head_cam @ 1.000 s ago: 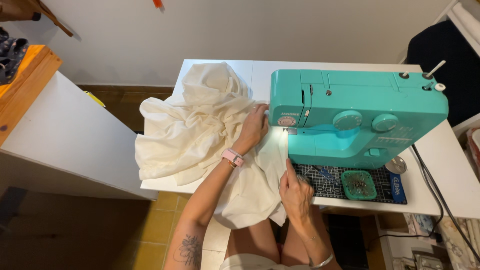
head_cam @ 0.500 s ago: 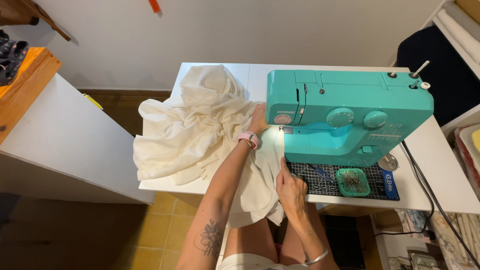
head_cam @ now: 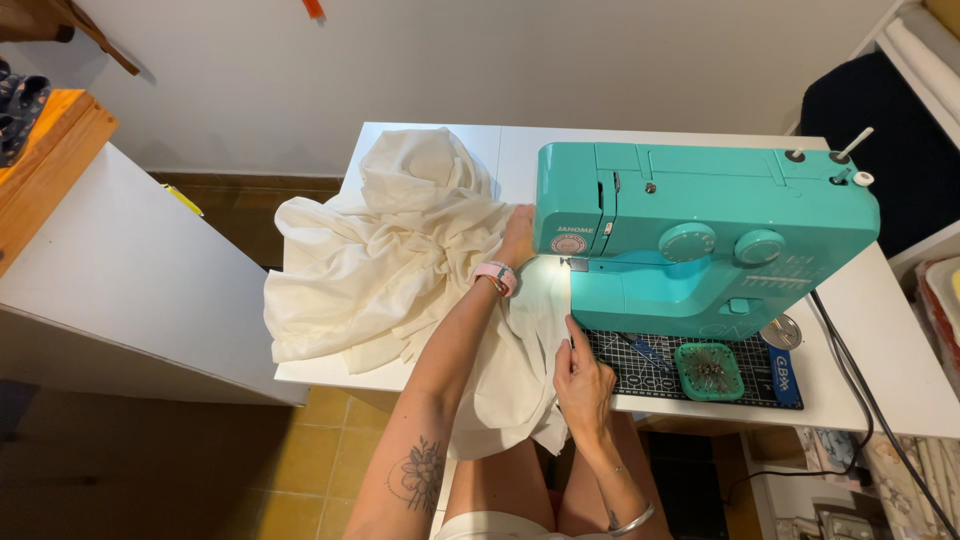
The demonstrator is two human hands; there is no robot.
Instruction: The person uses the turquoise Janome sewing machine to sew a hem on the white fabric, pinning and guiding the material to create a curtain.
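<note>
A turquoise sewing machine [head_cam: 700, 235] stands on a white table [head_cam: 900, 370]. Cream fabric [head_cam: 390, 255] lies bunched to its left and hangs over the table's front edge. My left hand [head_cam: 518, 237] lies flat on the fabric behind the needle area, partly hidden by the machine's head; a pink watch is on that wrist. My right hand [head_cam: 583, 378] pinches the fabric's edge in front of the needle, at the left edge of a dark cutting mat [head_cam: 660, 372].
A green dish of pins [head_cam: 709, 370] sits on the mat under the machine. A black cord [head_cam: 865, 390] runs off the table's right side. A white cabinet [head_cam: 120, 280] stands to the left, shelves to the right. My bare knees are under the table.
My left hand has slid further back along the fabric toward the rear of the machine. My right hand has stayed near the front edge.
</note>
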